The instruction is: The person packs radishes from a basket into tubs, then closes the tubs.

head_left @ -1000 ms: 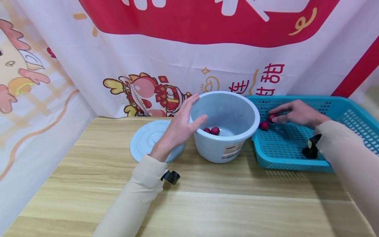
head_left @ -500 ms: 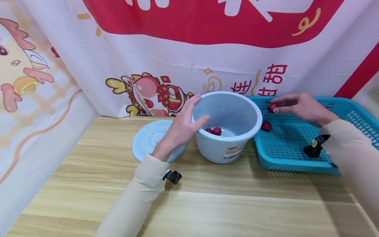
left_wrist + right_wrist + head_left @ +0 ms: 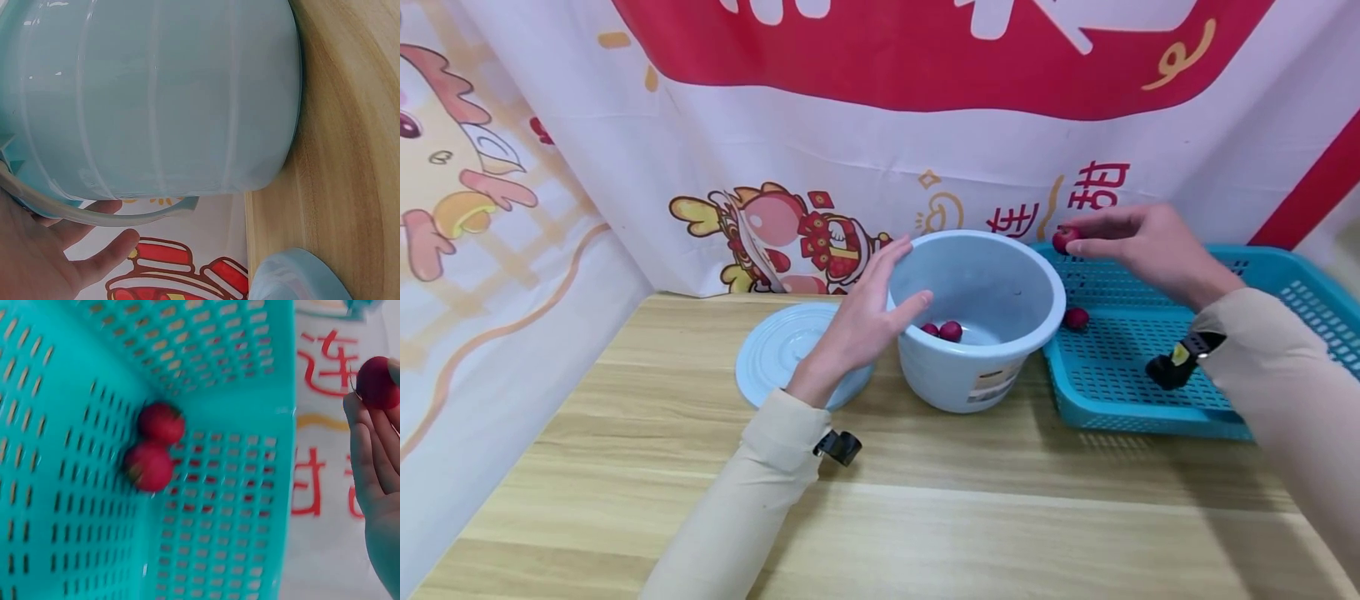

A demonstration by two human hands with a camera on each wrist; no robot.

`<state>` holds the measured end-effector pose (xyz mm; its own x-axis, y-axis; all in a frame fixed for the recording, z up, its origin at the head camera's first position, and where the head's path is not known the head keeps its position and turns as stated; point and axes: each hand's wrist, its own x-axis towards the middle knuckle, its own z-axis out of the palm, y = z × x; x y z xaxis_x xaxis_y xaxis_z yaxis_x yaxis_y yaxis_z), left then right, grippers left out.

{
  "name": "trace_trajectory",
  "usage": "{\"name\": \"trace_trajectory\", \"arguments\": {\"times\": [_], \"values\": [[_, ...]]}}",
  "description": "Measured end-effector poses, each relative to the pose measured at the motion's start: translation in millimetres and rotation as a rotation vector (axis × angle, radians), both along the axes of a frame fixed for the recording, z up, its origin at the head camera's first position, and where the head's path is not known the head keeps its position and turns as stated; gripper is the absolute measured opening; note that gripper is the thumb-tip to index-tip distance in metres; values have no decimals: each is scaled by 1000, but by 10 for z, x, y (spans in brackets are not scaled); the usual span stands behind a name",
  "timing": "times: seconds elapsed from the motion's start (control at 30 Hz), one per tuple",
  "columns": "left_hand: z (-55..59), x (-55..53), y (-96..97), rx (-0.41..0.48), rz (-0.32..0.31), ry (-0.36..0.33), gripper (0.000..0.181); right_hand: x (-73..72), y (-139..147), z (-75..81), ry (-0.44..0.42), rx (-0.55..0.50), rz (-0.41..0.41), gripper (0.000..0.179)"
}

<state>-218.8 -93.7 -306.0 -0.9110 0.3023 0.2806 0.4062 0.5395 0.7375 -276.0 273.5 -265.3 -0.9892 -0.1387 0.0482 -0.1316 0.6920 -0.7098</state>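
Note:
My right hand pinches a small round red radish between thumb and fingertips, raised over the left back edge of the turquoise basket. A thin root trails from this held radish in the right wrist view. Two more radishes lie side by side in a basket corner. With fingers straight, my left hand rests at the left rim of a light blue bucket. Inside the bucket two radishes show at the bottom. The bucket's handle hangs down its side, beside my left fingers.
A light blue round lid lies on the wooden table, left of the bucket and partly under my left forearm. The basket stands close to the bucket's right side. Behind everything hangs a printed white and red cloth.
My right hand has lifted the radish out of the basket, up and lately left toward the bucket. My left hand has stayed at the bucket's rim.

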Motion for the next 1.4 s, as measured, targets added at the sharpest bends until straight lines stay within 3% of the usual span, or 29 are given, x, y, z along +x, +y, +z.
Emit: {"name": "trace_trajectory", "arguments": {"times": [0.4,0.67,1.07,1.4], "values": [[1,-4,12,-2,4,3,80,61,-498,160,173,-123,44,63],[4,-6,11,-1,1,4,80,54,-782,147,202,-134,124,57],[-3,-11,6,-5,2,-17,80,40,-1037,47,284,-49,269,46],[-5,-9,5,-6,0,-13,80,73,-1064,-1,271,28,265,48]]}}
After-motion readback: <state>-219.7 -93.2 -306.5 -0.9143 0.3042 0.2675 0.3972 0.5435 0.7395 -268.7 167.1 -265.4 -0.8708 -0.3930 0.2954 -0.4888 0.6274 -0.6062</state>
